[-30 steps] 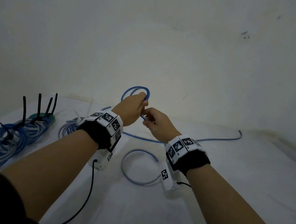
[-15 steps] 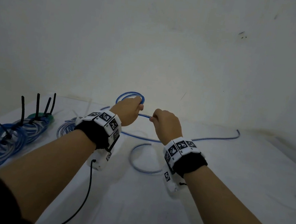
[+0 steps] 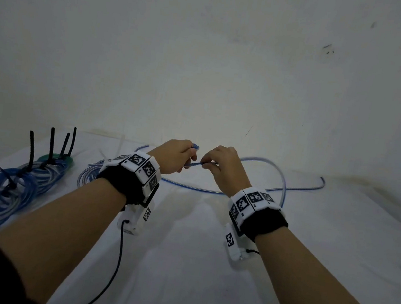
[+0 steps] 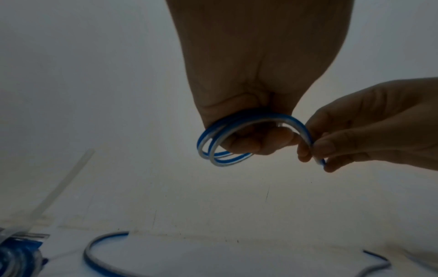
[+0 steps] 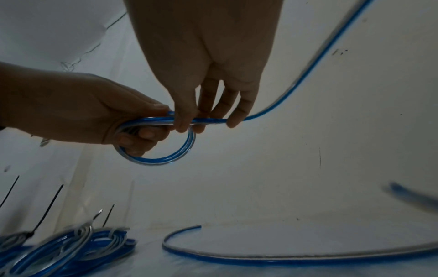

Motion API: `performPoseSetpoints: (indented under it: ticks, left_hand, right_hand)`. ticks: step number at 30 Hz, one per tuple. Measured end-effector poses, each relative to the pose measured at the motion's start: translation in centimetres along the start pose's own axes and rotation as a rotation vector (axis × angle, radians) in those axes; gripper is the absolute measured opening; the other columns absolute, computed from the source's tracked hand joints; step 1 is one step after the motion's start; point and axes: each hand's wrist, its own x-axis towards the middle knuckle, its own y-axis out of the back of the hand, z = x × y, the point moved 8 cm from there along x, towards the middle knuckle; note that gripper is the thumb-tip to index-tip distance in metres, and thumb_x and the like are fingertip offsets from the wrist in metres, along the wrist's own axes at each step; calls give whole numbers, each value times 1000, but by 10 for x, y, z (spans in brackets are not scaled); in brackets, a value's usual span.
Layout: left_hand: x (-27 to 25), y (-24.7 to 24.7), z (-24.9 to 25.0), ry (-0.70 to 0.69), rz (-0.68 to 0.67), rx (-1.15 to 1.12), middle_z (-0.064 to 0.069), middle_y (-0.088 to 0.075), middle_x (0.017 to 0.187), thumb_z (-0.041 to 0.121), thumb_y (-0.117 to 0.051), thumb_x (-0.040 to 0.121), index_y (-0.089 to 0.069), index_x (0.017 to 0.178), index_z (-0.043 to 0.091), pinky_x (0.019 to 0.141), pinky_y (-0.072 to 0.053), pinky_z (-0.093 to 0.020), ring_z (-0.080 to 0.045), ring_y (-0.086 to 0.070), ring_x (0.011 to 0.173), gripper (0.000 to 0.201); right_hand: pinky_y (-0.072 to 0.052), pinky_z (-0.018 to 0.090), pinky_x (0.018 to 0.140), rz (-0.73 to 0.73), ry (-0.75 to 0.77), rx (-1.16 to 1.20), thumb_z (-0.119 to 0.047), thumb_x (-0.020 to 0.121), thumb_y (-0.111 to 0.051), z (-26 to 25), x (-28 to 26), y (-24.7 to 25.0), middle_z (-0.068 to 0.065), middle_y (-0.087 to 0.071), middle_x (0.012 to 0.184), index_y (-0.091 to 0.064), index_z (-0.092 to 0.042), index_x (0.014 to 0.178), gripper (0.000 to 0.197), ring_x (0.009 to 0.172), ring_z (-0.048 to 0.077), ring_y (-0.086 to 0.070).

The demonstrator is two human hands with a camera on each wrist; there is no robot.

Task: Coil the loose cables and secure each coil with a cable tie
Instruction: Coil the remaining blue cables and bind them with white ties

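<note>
My left hand (image 3: 180, 158) grips a small coil of blue-and-clear cable (image 5: 163, 157) above the white table; the loops (image 4: 227, 146) hang round its curled fingers. My right hand (image 3: 220, 166) pinches the same cable (image 3: 199, 164) just beside the coil, thumb and fingertips (image 5: 184, 125) closed on the strand. From there the loose cable (image 3: 283, 185) arcs up behind my right hand and trails across the table (image 3: 179, 264) to the right, and another stretch (image 5: 260, 259) lies along the surface.
At the left lie several finished blue coils (image 3: 9, 185) with black cable ties (image 3: 31, 152) sticking up, plus another coil (image 3: 88, 175) behind my left wrist. A pale loose tie (image 4: 59, 189) leans near the wall (image 3: 206, 63). A black cord (image 3: 117, 255) hangs from the left wrist.
The hands have dropped lower and moved apart. The coil in my left hand has tipped down out of the head view, and the loop that lay on the table has been drawn up.
</note>
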Motion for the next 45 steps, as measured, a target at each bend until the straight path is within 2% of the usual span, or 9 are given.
performPoseSetpoints:
  ticks: [8,12,18,23,27,31,35,39,45]
  left_hand:
    - [1,-2,-5,81,16,-365,-1,-43,56,24,-35,100,-50,70,11,48,-29,-22,-14,-34,48,36]
    - [1,-11,-2,132,-76,-472,12,-32,42,37,-32,100,-53,72,9,42,-18,-18,-7,-23,39,45]
    - [-2,-8,9,106,-129,-600,14,-27,40,23,-33,102,-36,65,13,37,-19,-12,-2,-21,34,38]
    - [-6,-4,7,158,-138,-736,10,-27,45,33,-28,102,-39,68,15,40,-16,-15,-4,-20,37,40]
    - [-8,1,8,176,-174,-680,10,-27,46,42,-30,99,-46,69,13,39,-18,-14,-5,-21,38,45]
    - [-8,-2,15,140,-225,-672,9,-25,49,39,-31,100,-45,69,15,42,-17,-16,-6,-21,40,42]
    - [-5,6,19,124,-162,-932,9,-28,48,30,-28,101,-43,69,15,39,-19,-14,-4,-23,38,39]
    - [-2,23,17,62,-72,-1128,9,-33,49,29,-27,101,-44,73,16,41,-26,-16,-4,-27,37,36]
    - [3,34,11,30,41,-1241,8,-37,49,22,-24,99,-44,75,15,44,-27,-19,-7,-31,38,32]
  right_hand:
    - [-44,47,88,51,-41,328,-21,85,-60,0,0,7,-4,-64,88,-67,-18,91,9,89,17,-57]
    - [-47,38,85,101,-39,386,-10,88,-59,-3,2,12,7,-65,90,-65,-8,92,8,88,21,-58]
    - [-46,25,80,156,-63,416,-12,90,-58,-1,1,13,8,-64,95,-59,-5,98,10,88,19,-58]
    - [-39,41,86,178,-102,121,-16,93,-51,13,4,16,1,-66,100,-63,-12,99,14,100,27,-50]
    - [-42,42,78,169,-156,17,-43,91,-36,23,1,23,3,-68,86,-66,-14,92,42,86,29,-55]
    - [-45,34,73,202,-169,175,-19,95,-47,17,1,29,8,-66,79,-65,-7,94,22,74,20,-59]
    - [-38,12,59,177,-279,269,-5,93,-46,28,-2,19,12,-67,86,-60,-3,98,15,69,12,-56]
    - [-40,23,69,50,-366,182,-8,94,-47,46,-10,5,14,-67,100,-62,-2,102,18,91,25,-59]
    - [-50,36,64,-3,-543,435,-3,93,-46,56,-24,-13,11,-59,83,-39,-7,111,20,71,26,-59]
